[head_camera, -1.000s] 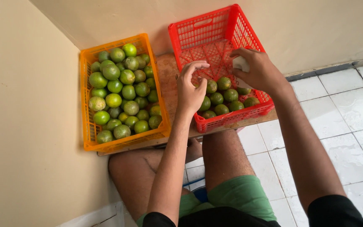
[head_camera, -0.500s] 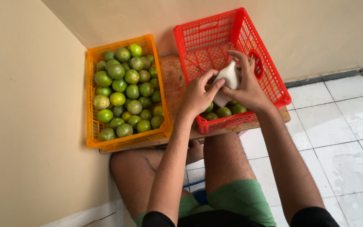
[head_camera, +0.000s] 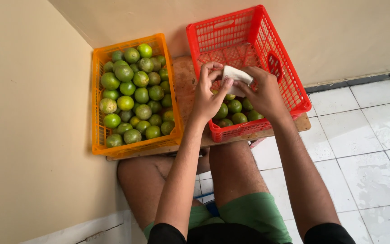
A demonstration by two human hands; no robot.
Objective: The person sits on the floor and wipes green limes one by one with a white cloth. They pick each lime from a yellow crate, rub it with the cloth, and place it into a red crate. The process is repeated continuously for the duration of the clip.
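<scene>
Cloth point(head_camera: 236, 74) pinched between fingers of both hands point(head_camera: 207, 97) point(head_camera: 262, 95); few limes point(head_camera: 235, 112) beneath fingers in red crate point(head_camera: 249, 31), orange crate point(head_camera: 96, 131) full.

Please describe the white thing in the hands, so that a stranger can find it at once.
Find the red plastic crate on the wooden board. Above its green limes, the left hand and right hand pinch a small folded white cloth. It is the only white, soft thing among round green fruit.
</scene>
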